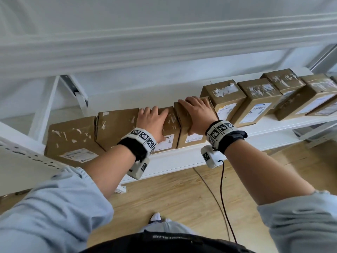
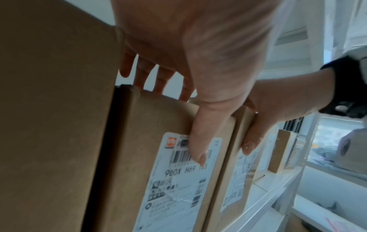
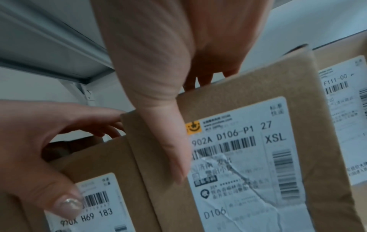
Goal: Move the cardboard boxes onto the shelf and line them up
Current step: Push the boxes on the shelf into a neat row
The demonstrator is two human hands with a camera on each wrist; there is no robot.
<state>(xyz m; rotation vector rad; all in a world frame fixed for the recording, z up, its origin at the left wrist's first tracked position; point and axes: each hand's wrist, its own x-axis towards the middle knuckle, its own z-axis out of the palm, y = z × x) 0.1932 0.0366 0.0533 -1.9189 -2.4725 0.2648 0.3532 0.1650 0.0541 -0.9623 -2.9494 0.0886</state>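
A row of brown cardboard boxes stands on the white shelf (image 1: 182, 158). My left hand (image 1: 151, 121) holds the box labelled 900X H69 183 (image 1: 171, 125) by its top front edge. Its fingers lie over the top and its thumb (image 2: 198, 138) presses down on the label. My right hand (image 1: 197, 114) grips the neighbouring box labelled 902A D106 (image 1: 182, 123) the same way, with the thumb (image 3: 168, 141) on the front face. The two boxes (image 3: 238, 157) (image 3: 99, 164) stand side by side and touch. Both sets of fingertips are hidden behind the box tops.
A larger box (image 1: 73, 136) stands at the left end. Several more boxes (image 1: 259, 99) run off to the right, some askew. An upper shelf board (image 1: 145, 52) hangs close overhead. A white upright (image 1: 43, 106) stands at the left. A cable (image 1: 222, 189) trails over the wooden floor.
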